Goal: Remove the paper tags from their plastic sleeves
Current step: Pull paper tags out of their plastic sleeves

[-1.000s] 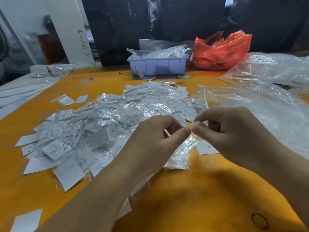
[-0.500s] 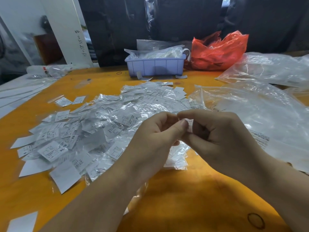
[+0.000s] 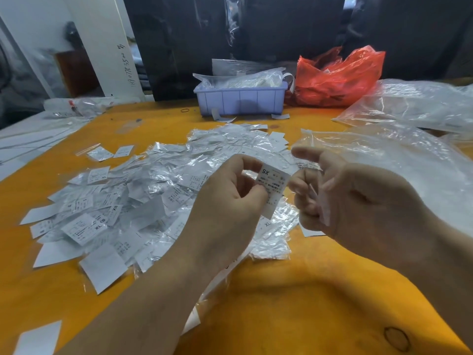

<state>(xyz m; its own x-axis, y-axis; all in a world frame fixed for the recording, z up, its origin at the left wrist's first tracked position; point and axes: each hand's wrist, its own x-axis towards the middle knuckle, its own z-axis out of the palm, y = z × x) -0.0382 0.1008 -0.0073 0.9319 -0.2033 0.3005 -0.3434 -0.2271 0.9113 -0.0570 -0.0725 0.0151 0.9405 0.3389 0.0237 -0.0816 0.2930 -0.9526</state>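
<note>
A white paper tag (image 3: 273, 185) printed "XS" is pinched between the thumb and fingers of my left hand (image 3: 227, 201), above the heap. My right hand (image 3: 358, 201) is a little to its right, blurred, with its lower fingers curled round a thin clear plastic sleeve (image 3: 321, 203) and its index finger stretched out. A wide heap of paper tags and clear sleeves (image 3: 143, 201) covers the orange table (image 3: 294, 303) left of and behind my hands.
A lilac plastic bin (image 3: 240, 99) holding bagged tags stands at the back, a red plastic bag (image 3: 337, 78) to its right. Large clear plastic bags (image 3: 399, 160) lie on the right. Loose white tags (image 3: 38, 338) sit near the front left edge.
My hands were pressed together on one sleeved tag. They have now drawn apart: the tag is out in my left hand and the sleeve has gone right with my right hand.
</note>
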